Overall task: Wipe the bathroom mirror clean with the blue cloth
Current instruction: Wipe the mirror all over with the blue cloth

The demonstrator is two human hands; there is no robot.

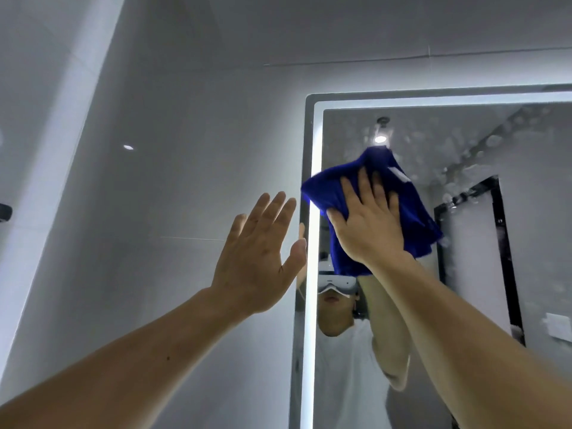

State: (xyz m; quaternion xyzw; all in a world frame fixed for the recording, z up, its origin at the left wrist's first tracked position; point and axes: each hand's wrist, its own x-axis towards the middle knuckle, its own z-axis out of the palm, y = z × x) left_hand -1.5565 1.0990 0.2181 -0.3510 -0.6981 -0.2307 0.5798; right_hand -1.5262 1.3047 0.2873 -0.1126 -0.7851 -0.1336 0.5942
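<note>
The bathroom mirror (464, 274) fills the right half of the view, framed by a lit white strip along its left and top edges. Cloudy spots cover its upper right glass. A crumpled blue cloth (334, 187) lies against the glass near the upper left corner, overlapping the lit strip. My right hand (368, 221) presses flat on the cloth with fingers spread. My left hand (260, 255) is raised with fingers apart, palm toward the wall just left of the mirror frame, holding nothing.
A pale tiled wall (170, 181) runs left of the mirror. A dark fixture (5, 212) sticks out at the far left edge. The mirror reflects a person in a white shirt, a ceiling light and a dark door frame.
</note>
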